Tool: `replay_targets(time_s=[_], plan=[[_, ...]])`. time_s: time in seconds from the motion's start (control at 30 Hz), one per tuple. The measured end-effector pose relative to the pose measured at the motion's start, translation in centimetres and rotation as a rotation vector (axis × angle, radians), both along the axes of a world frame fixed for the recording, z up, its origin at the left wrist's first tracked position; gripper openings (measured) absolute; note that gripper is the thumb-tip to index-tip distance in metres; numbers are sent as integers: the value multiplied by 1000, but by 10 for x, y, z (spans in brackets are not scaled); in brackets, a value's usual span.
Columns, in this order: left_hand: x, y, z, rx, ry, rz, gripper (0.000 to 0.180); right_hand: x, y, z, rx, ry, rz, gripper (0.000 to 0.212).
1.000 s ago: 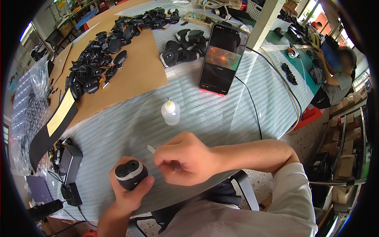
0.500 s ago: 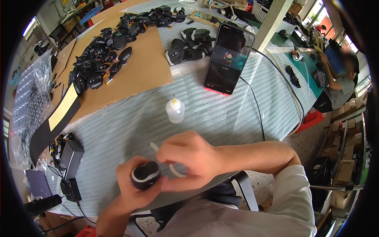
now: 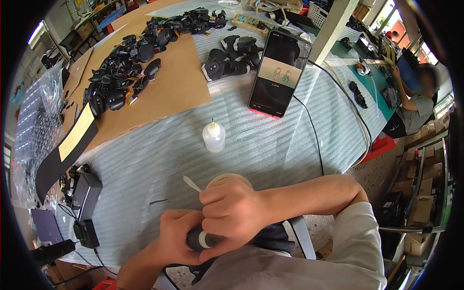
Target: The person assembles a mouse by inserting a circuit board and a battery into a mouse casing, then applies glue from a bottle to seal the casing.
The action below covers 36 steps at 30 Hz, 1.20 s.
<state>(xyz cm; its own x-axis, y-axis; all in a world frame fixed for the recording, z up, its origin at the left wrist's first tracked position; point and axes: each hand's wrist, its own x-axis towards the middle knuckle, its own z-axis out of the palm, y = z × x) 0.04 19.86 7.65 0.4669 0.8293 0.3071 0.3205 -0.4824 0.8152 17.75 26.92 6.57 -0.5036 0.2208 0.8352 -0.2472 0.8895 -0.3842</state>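
A rounded black device with a pale band (image 3: pixel 195 239) is gripped in my left hand (image 3: pixel 176 232), low in front of my lap at the table's near edge. My right hand (image 3: pixel 234 208) is curled against it from the right, its thumb along the pale band. A pale strip (image 3: pixel 192 183) pokes out of the right fist, and a cream curved loop (image 3: pixel 227 177) shows behind the knuckles; whether these join is hidden. Beyond the hands stands a small translucent squeeze bottle (image 3: pixel 214 137) with a thin needle tip.
A phone (image 3: pixel 279 72) playing video leans on a red stand. Black devices with pale bands (image 3: pixel 232 63) lie beside it. Cardboard (image 3: pixel 183 87) bears a heap of black parts (image 3: pixel 125 72). A dark grey box (image 3: pixel 87 193) stands at left; another person (image 3: pixel 420 96) sits far right.
Both hands have come together lower down, the left shifting right. The black device is now tilted and partly covered by my right fingers. The cream loop now shows behind the right hand.
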Motion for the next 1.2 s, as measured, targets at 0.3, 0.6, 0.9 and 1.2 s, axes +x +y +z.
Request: replay_targets(time_s=[0.3,0.6,0.9,1.2], plan=[[-9,-2,1,123,-43,49,48,5,8,11,-197,-16,72,55],[-6,4,3,46,-66,366,31,9,17,9,-442,-347,-24,30],[-6,6,2,126,-89,376,34,11,16,10,-433,-322,-44,33],[-3,0,-8,55,-163,365,48,12,16,13,-392,-322,-19,34]])
